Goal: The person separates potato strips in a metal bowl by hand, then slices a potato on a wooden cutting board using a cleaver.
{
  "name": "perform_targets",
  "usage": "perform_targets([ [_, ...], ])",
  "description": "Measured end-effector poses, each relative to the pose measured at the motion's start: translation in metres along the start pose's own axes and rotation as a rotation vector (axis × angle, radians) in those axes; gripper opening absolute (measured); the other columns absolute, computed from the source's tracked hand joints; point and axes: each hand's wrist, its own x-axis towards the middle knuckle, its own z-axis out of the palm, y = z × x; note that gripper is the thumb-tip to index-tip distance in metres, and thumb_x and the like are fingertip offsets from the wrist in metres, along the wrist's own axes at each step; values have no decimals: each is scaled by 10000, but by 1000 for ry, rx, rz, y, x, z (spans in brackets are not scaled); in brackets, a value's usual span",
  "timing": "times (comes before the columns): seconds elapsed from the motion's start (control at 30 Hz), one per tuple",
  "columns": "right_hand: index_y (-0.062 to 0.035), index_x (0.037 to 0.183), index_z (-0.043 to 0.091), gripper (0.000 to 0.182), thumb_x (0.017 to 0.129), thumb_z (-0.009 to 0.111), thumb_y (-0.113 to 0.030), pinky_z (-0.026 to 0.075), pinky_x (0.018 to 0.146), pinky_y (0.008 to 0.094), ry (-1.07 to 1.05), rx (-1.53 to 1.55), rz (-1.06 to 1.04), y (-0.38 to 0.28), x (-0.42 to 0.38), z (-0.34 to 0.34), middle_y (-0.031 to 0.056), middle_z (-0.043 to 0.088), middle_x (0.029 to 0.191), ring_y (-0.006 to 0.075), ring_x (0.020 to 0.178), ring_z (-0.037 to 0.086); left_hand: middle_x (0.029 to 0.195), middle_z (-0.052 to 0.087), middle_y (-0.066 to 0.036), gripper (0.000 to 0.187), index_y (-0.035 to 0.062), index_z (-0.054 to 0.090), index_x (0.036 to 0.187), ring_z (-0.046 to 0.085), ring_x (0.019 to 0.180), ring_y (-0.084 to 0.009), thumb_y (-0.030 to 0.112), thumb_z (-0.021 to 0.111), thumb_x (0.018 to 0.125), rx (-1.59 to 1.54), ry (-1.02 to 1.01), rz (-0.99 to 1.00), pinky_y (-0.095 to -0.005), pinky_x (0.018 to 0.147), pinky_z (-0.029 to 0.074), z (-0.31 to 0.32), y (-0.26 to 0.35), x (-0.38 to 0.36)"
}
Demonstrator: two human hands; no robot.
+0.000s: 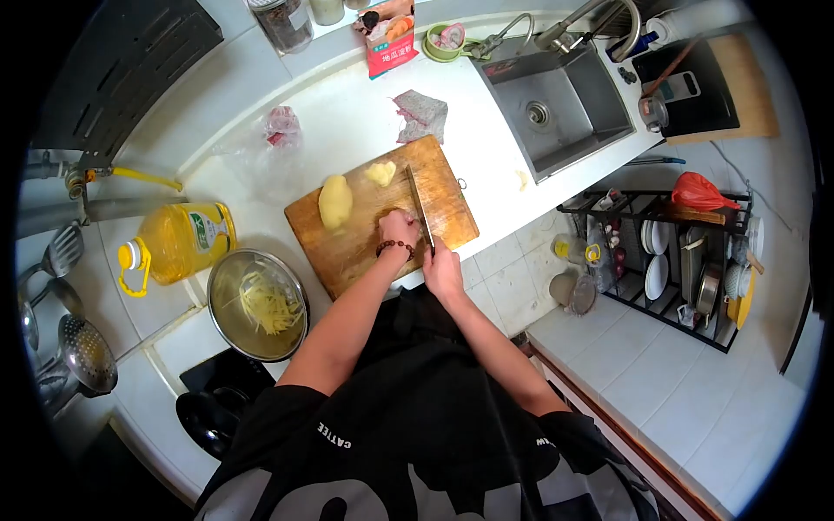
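Note:
My right hand (444,271) is wrapped round the handle of a kitchen knife (418,198), whose blade points away from me over the wooden cutting board (330,269). Just left of the blade, my left hand (399,227) presses down on the board with its fingers curled; what lies under them is hidden. A beaded bracelet circles that wrist. A peeled potato (334,202) rests on the board's left part, with a smaller pale yellow piece (380,174) beyond my left hand. To the left of the board, a steel bowl (217,326) contains pale yellow strips (268,304).
A large oil bottle (178,243) stands beyond the bowl. Behind the board lie a crumpled cloth (422,116) and a plastic bag (280,130). A red packet (387,39) stands farther back. The sink (556,113) is at the right, above a dish rack (665,260).

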Motion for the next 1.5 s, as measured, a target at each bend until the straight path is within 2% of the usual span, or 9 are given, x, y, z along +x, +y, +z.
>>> perform_targets([
  [0.13, 18, 1178, 688, 249, 1009, 587, -134, 534, 701, 555, -21, 120, 58, -3, -5, -8, 320, 660, 775, 510, 768, 672, 737, 742, -165, 111, -89, 727, 918, 766, 636, -226, 6, 726, 862, -86, -34, -56, -341, 572, 614, -11, 11, -5],
  [0.2, 19, 1190, 669, 258, 1006, 557, -124, 526, 751, 608, -55, 69, 25, 1, -12, -9, 353, 666, 864, 548, 853, 662, 754, 746, -172, 97, -90, 727, 904, 761, 634, -214, -5, 725, 858, -226, -102, -110, -334, 567, 609, -14, 16, -7],
  [0.53, 5, 1248, 665, 281, 1015, 577, -125, 533, 697, 566, -29, -17, -13, 13, -1, 11, 328, 657, 789, 508, 787, 682, 779, 750, -166, 85, -90, 724, 906, 732, 601, -198, -49, 718, 832, -83, -32, 19, -320, 540, 588, -5, 0, -3],
  [0.6, -2, 1249, 667, 278, 1016, 576, -125, 534, 707, 571, -49, 74, -4, 14, 1, 7, 328, 662, 803, 511, 804, 681, 745, 749, -205, 104, -38, 775, 865, 780, 712, -294, 53, 746, 824, -119, -62, -43, -379, 726, 627, -5, -1, -2],
  [0.93, 12, 1181, 696, 240, 1018, 595, -133, 520, 642, 507, 2, 156, 35, 13, -11, -5, 294, 637, 727, 460, 691, 680, 723, 748, -157, 84, -50, 756, 857, 768, 648, -227, 28, 743, 828, -169, -130, -126, -347, 632, 620, -15, 8, -4],
  [1.0, 34, 1160, 666, 245, 1025, 557, -138, 525, 711, 555, -28, 171, 92, 12, -12, -13, 328, 653, 809, 517, 821, 671, 758, 729, -131, 47, -80, 706, 893, 737, 635, -186, -44, 702, 864, -225, -133, -103, -312, 531, 594, -12, 6, -2],
  [1.17, 23, 1157, 678, 239, 1024, 561, -138, 525, 716, 568, -25, 151, 74, 13, -7, -15, 332, 655, 812, 519, 828, 674, 750, 744, -161, 68, -72, 738, 867, 764, 655, -216, -9, 722, 845, -215, -110, -71, -337, 603, 626, -13, 7, -5],
  [1.23, 33, 1128, 691, 225, 1016, 593, -136, 521, 642, 525, 13, 113, -15, 17, -5, -8, 308, 640, 742, 472, 695, 675, 772, 750, -166, 72, -80, 734, 880, 766, 662, -220, -18, 721, 847, -242, -99, -83, -336, 601, 628, -16, 11, -7],
  [1.5, 32, 1110, 682, 217, 1009, 598, -140, 526, 676, 553, -53, 52, 10, 16, 0, -8, 336, 644, 782, 508, 765, 676, 821, 762, -179, 103, -86, 735, 931, 770, 674, -231, -16, 734, 855, -268, -103, -120, -335, 610, 635, -13, 8, -5],
])
